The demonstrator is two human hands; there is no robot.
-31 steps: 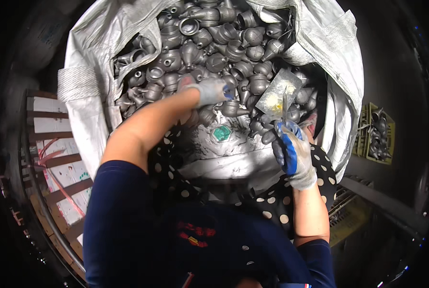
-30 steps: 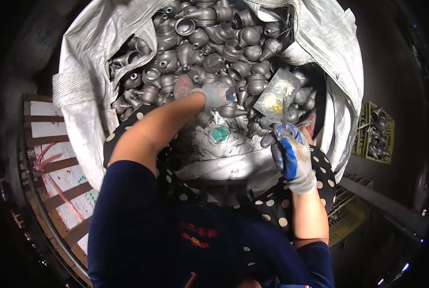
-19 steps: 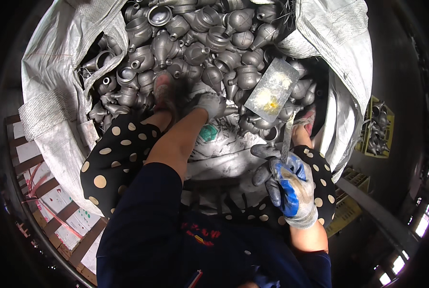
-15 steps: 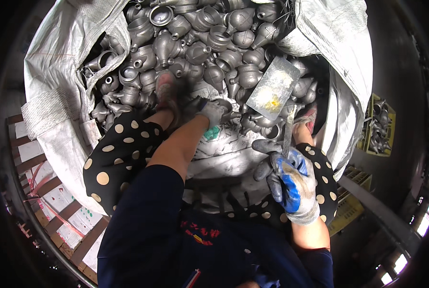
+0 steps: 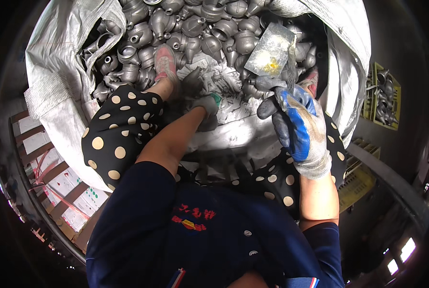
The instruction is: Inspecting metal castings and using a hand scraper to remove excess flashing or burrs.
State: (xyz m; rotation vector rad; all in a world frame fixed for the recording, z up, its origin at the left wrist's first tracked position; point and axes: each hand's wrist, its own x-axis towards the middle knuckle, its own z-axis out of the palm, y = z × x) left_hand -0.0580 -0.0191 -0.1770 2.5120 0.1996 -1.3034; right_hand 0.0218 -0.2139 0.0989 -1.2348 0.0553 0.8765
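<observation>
My right hand (image 5: 303, 122), in a white knit glove with blue and dark grey coating, grips a narrow flat metal bar (image 5: 291, 67) that points away from me. The bar passes over the right edge of a dusty metal plate (image 5: 269, 50) with a yellow stain. My left hand (image 5: 206, 106), gloved and blurred, is low between my legs beside a small green patch (image 5: 216, 99) on the white sheet (image 5: 231, 129). Its fingers point down and are hidden, so what they hold does not show. A blurred grey metal casting (image 5: 192, 82) is just beyond it.
Many grey castings (image 5: 193, 26) are heaped inside a large white woven sack (image 5: 56, 96). My pink shoes (image 5: 165, 65) stand among them. A yellow crate (image 5: 385, 96) of metal parts is on the right. Slatted wood with white boxes (image 5: 63, 192) is at the left.
The view has shifted, so the heap sits higher in it. My left hand has drawn back toward me from the castings. My right hand has moved forward with the bar, nearer the plate.
</observation>
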